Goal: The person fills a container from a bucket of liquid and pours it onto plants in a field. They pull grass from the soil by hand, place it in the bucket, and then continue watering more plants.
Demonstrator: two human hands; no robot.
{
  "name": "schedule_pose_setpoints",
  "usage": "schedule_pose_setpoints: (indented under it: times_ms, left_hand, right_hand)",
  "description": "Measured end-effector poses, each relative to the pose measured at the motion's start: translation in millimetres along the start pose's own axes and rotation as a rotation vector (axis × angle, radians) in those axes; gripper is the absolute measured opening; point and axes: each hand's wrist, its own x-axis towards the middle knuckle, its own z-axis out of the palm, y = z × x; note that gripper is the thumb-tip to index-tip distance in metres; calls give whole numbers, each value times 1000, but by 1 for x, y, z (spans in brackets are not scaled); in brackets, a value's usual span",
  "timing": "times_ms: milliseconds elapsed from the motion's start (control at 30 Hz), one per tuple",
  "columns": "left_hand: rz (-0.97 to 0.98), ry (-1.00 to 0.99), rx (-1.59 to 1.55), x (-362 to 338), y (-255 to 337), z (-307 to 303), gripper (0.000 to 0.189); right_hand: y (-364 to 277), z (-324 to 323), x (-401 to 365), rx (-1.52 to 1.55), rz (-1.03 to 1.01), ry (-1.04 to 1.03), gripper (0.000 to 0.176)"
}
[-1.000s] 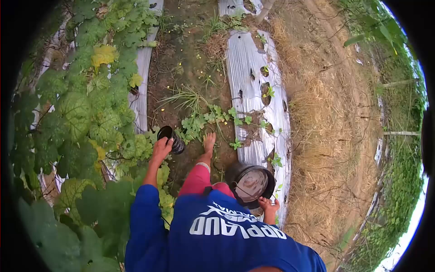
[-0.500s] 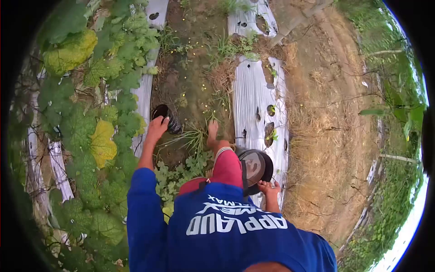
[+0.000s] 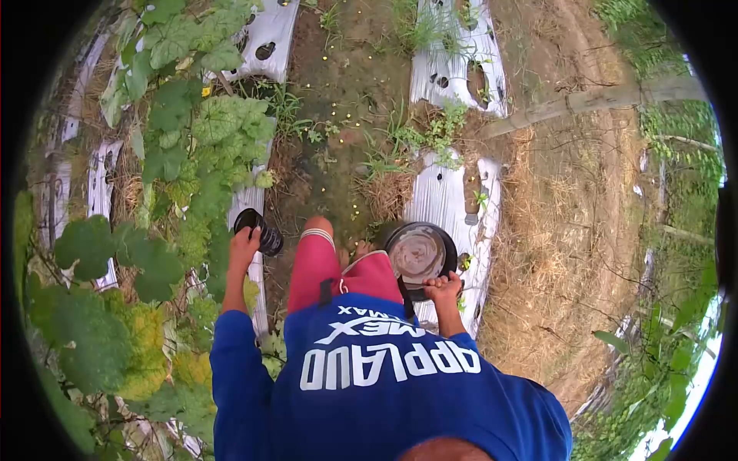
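Note:
My left hand point(image 3: 244, 244) is closed on the rim of a small black container point(image 3: 267, 235), which hangs tilted beside the leafy vines point(image 3: 223, 127). On the other side, my right hand point(image 3: 443, 289) grips the near edge of a round black bucket point(image 3: 450, 252). Greyish-brown stuff point(image 3: 416, 252) shows inside the bucket; I cannot make out what it is. The bucket is beside my knee, over the edge of a plastic-covered strip.
Silvery plastic sheeting point(image 3: 453, 192) with holes and small plants lies to the right. A wooden pole point(image 3: 600, 98) slants across the upper right. Dry straw point(image 3: 538, 269) covers the ground beyond. Large leaves crowd the left side.
The view has moved forward along the row. My other knee has come forward. The bucket shows more fully, and the small container has shifted left and down in view, still in my left hand.

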Motion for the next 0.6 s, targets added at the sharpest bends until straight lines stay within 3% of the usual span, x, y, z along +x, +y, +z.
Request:
schedule_pose_setpoints:
  times_ms: [333,400,467,600]
  left_hand:
    - [54,-121,-85,269,52,65,33]
    - [-26,-195,-113,296,63,73,35]
    - [-30,-170,-105,344,80,87,35]
    - [-1,-178,-163,404,125,93,32]
  right_hand:
    - [-13,314,28,-271,33,-246,44]
    - [-9,349,25,-342,55,-220,47]
    - [-13,418,37,-424,82,-322,50]
    - [-10,506,37,-487,69,-250,48]
